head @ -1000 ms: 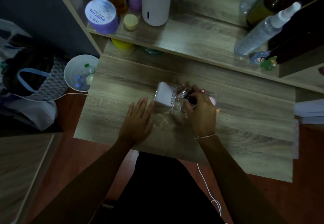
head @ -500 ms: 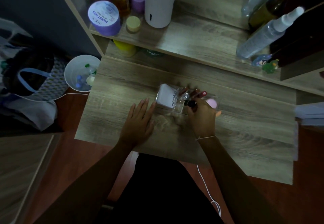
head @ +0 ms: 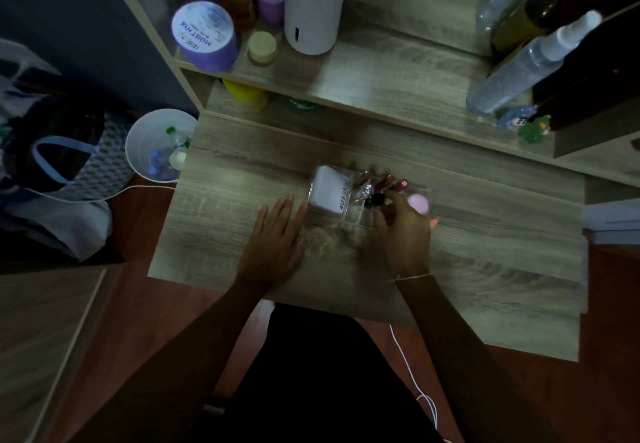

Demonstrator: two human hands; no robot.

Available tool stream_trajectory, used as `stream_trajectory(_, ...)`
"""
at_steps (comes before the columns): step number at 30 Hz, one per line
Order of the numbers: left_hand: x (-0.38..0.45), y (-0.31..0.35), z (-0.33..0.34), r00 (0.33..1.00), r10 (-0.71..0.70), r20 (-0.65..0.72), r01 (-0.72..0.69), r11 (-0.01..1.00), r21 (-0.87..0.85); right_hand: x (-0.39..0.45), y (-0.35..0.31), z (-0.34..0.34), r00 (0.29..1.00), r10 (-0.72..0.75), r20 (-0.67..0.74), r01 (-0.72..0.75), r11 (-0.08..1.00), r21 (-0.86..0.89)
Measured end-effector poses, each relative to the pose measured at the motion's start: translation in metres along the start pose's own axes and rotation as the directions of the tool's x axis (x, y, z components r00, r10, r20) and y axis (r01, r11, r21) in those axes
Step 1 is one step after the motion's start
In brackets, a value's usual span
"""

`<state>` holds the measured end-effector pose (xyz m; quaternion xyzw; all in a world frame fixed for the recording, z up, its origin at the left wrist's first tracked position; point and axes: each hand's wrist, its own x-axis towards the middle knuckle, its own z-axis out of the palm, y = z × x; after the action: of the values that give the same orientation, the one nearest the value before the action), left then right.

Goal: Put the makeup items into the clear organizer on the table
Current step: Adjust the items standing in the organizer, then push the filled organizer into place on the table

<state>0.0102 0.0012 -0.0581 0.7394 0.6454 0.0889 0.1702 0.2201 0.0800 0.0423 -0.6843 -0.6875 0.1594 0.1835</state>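
Note:
The clear organizer stands in the middle of the wooden table. In it are a white box marked 4U2Skin at the left, several reddish lip tubes at the back and a pink puff at the right. My right hand reaches into the organizer from the near side, fingertips closed on a black-capped tube that stands in a middle slot. My left hand lies flat on the table, fingers spread, just left of the organizer and touching its corner.
A shelf behind the table carries a purple jar, a tall white cylinder and a spray bottle. A white bucket stands on the floor at the left. A white cable hangs off the table's near edge.
My right hand has drawn back a little toward me, uncovering the black-capped tube and the pink puff. My left hand has stayed flat in place.

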Motion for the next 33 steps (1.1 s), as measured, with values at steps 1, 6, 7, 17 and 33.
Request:
stream_trajectory(1,0.0,0.0,0.0,1.0,0.001,0.0,-0.001,1.0,-0.002,0.0,0.002,-0.001,1.0,0.007,0.022,-0.007,1.0,0.004)
stream_trajectory(6,0.0,0.0,-0.001,1.0,0.005,0.003,-0.005,1.0,-0.001,-0.011,0.007,-0.007,0.996,-0.063,0.057,0.061,0.998,0.035)
stream_trajectory(7,0.0,0.001,-0.002,1.0,0.007,0.004,-0.007,1.0,-0.001,-0.014,0.007,-0.008,0.995,-0.081,0.054,0.078,0.996,0.05)
stream_trajectory(17,0.0,0.003,-0.006,1.0,0.002,0.014,-0.001,1.0,-0.029,-0.023,0.001,-0.006,0.979,-0.163,0.119,0.151,0.983,0.1)
stream_trajectory(33,0.0,0.003,-0.008,0.999,-0.006,0.034,0.007,0.999,-0.034,-0.023,-0.002,-0.006,0.979,-0.182,0.097,0.17,0.979,0.115)
